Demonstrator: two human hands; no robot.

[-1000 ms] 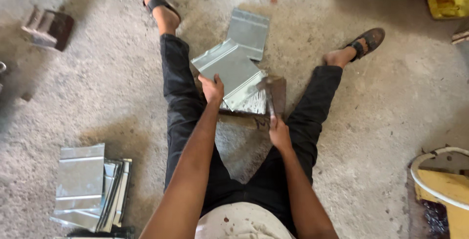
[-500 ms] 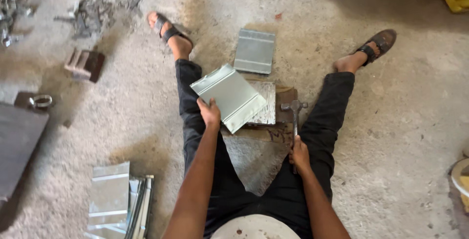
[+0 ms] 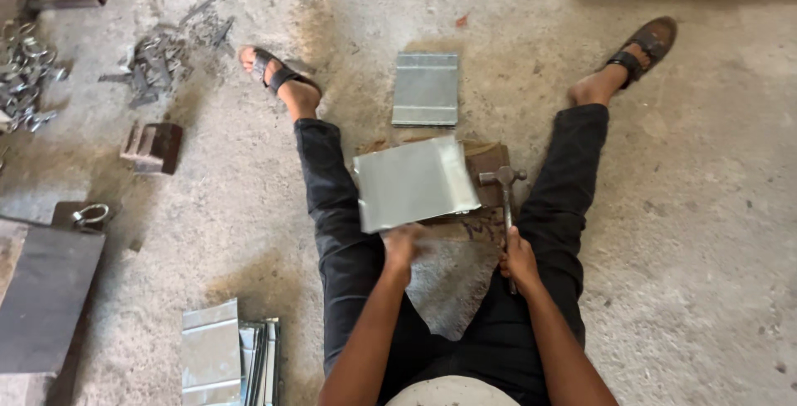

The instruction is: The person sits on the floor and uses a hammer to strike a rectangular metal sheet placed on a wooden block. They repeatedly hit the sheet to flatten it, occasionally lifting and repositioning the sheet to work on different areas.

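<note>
Two hands working | left hand (image 3: 404, 244) gripping metal sheet (image 3: 415, 182) edge | right hand (image 3: 519, 258) clutching hammer (image 3: 504, 193) over block (image 3: 486, 165)

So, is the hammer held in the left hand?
No, the right hand grips the hammer; the left hand holds the metal sheet.

Seated with legs spread, the person extends both arms forward, the left hand (image 3: 404, 244) blurred and closed, the right hand (image 3: 518, 261) clenched, knuckles up.
</note>
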